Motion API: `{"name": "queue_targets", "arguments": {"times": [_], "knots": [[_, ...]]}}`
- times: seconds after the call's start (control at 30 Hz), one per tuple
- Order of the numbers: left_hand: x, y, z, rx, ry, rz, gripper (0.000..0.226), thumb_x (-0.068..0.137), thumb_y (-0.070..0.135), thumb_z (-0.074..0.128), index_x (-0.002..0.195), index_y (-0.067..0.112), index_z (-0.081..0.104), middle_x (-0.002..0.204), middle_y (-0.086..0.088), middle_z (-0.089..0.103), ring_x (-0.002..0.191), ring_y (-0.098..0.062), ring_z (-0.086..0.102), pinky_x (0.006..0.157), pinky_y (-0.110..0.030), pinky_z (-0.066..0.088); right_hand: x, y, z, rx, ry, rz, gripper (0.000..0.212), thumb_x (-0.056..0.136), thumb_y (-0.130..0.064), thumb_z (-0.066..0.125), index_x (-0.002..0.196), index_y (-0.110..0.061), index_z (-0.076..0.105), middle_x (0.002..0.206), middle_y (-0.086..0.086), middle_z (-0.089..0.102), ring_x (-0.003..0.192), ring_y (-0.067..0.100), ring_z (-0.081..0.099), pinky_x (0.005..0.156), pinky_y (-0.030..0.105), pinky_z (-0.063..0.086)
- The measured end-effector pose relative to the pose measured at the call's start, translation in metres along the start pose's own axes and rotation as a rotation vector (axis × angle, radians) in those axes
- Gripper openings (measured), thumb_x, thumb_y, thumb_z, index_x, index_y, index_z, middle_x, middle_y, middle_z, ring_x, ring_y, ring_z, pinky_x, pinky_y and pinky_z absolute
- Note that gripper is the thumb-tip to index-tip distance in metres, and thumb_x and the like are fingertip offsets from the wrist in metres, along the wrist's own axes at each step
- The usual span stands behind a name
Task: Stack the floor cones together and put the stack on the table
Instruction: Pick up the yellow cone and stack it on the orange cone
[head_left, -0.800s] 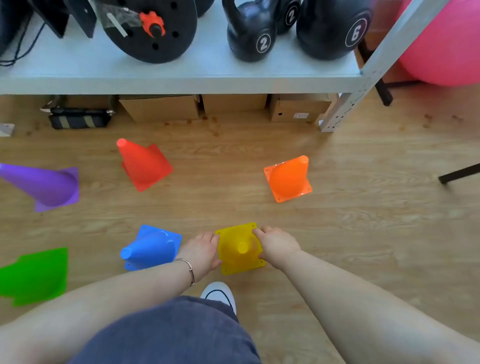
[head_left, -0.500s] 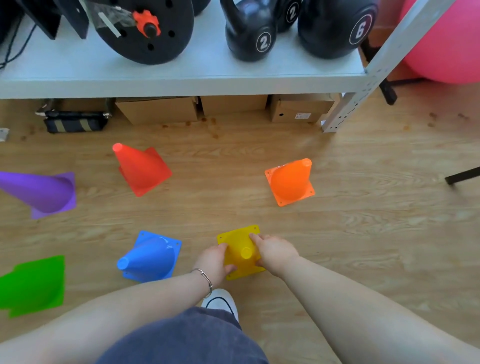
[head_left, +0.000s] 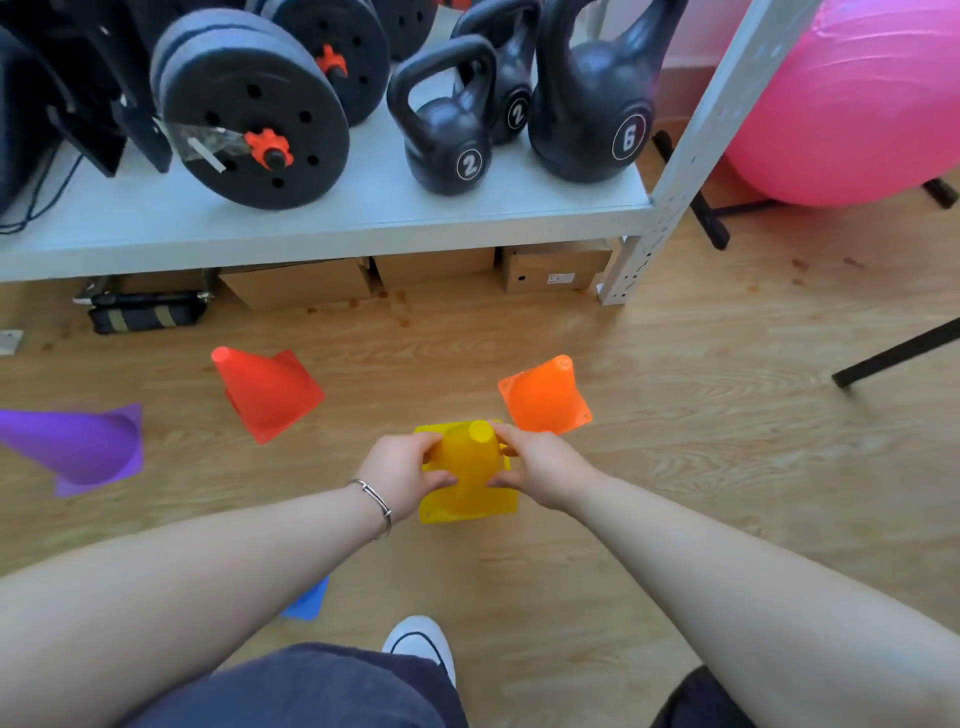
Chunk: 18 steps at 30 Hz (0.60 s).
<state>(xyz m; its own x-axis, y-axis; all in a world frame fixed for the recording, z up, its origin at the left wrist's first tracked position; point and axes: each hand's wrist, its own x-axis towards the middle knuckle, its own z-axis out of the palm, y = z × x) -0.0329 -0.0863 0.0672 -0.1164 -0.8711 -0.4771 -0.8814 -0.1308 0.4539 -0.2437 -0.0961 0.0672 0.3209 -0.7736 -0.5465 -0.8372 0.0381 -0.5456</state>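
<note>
Standing on the wooden floor (head_left: 675, 467), the person looks down at a white shoe (head_left: 422, 640) and dark blue shorts (head_left: 311, 691) at the very bottom. A bit of a blue cone (head_left: 309, 603) peeks out from under the left arm.

Both arms reach forward. The left hand (head_left: 402, 467) and the right hand (head_left: 540, 467) are wrapped around the yellow cone (head_left: 467, 467), one on each side, squeezing its body between fingers and thumbs. The cone's tip points away from the person and its square base hangs at the near side, so it looks tilted. I cannot tell if the base touches the floor. A thin silver bracelet (head_left: 376, 504) sits on the left wrist.

Just past the right hand an orange cone (head_left: 543, 397) stands on the floor, very near the yellow one. To the left a red cone (head_left: 265, 392) stands well apart. Farther left a purple cone (head_left: 78, 447) runs off the edge of the picture.

Behind the cones is a gray metal shelf (head_left: 311, 228). Cardboard boxes (head_left: 301, 283) and a black bag (head_left: 145, 312) sit on the floor under it. On the shelf are round black weight plates (head_left: 249, 119) with an orange knob, and black kettlebells (head_left: 452, 130) with the numbers 2 and 6. At the far right is a big pink ball (head_left: 857, 104).
</note>
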Motion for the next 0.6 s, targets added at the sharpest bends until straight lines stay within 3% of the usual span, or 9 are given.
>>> {"name": "queue_targets", "arguments": {"times": [0.3, 0.6], "knots": [[0.025, 0.108, -0.07, -0.059, 0.217, 0.111, 0.065, 0.071, 0.051, 0.076, 0.126, 0.02, 0.06, 0.116, -0.002, 0.07, 0.108, -0.019, 0.064, 0.094, -0.038, 0.053, -0.012, -0.004, -0.159, -0.052, 0.063, -0.1, 0.08, 0.079, -0.034, 0.08, 0.147, -0.038, 0.038, 0.141, -0.001, 0.057, 0.127, 0.019, 0.055, 0.104, 0.042, 0.049], [0.079, 0.152, -0.031, -0.09, 0.191, 0.038, 0.061, 0.074, 0.049, 0.074, 0.126, 0.02, 0.06, 0.119, -0.002, 0.069, 0.107, -0.021, 0.064, 0.088, -0.037, 0.055, 0.025, 0.049, -0.173, -0.071, 0.07, 0.002, 0.085, 0.078, -0.031, 0.08, 0.148, -0.039, 0.033, 0.143, 0.001, 0.054, 0.131, 0.025, 0.051, 0.103, 0.046, 0.049]]}}
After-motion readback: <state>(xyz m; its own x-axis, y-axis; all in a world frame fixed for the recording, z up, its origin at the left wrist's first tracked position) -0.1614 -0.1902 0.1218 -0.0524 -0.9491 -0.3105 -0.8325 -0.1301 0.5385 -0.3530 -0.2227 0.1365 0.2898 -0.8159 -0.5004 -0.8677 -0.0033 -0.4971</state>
